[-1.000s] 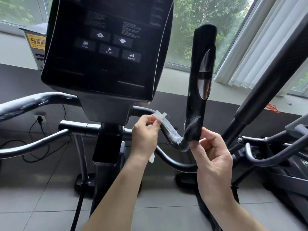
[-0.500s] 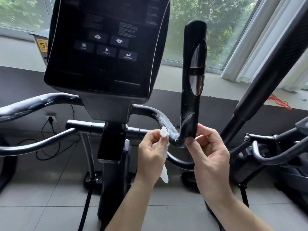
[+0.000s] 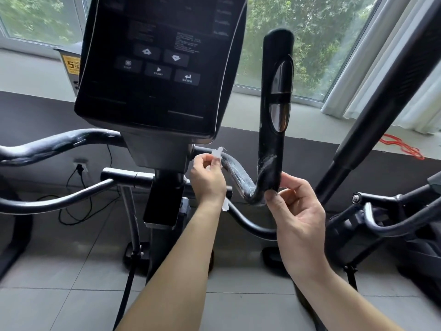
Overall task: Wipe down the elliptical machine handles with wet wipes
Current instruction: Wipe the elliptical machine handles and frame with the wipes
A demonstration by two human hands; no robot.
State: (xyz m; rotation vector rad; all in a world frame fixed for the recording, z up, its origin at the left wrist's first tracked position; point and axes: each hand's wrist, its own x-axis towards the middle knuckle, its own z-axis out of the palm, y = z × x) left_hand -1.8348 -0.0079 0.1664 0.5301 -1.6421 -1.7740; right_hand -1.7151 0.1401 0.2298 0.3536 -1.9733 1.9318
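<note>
The black right handle (image 3: 274, 130) of the elliptical rises upright with silver sensor pads, then bends into a bar (image 3: 238, 174) streaked with wet smears. My left hand (image 3: 207, 180) pinches a small white wet wipe (image 3: 217, 152) against the upper end of that bar, near the console; a tail of the wipe hangs below the wrist. My right hand (image 3: 296, 211) touches the bend at the foot of the upright with thumb and fingertips, fingers loosely curved. The left handle (image 3: 62, 144) curves away at the left, also smeared.
The black console (image 3: 157, 68) with its buttons fills the upper middle. A thick black moving arm (image 3: 381, 99) slants up at the right, with another machine's frame (image 3: 381, 218) below it. A cable and wall socket (image 3: 80, 167) sit at the left. Grey tiled floor lies below.
My left hand has slid the wipe back up the bar from near the bend toward the console. My right hand has stayed at the bend.
</note>
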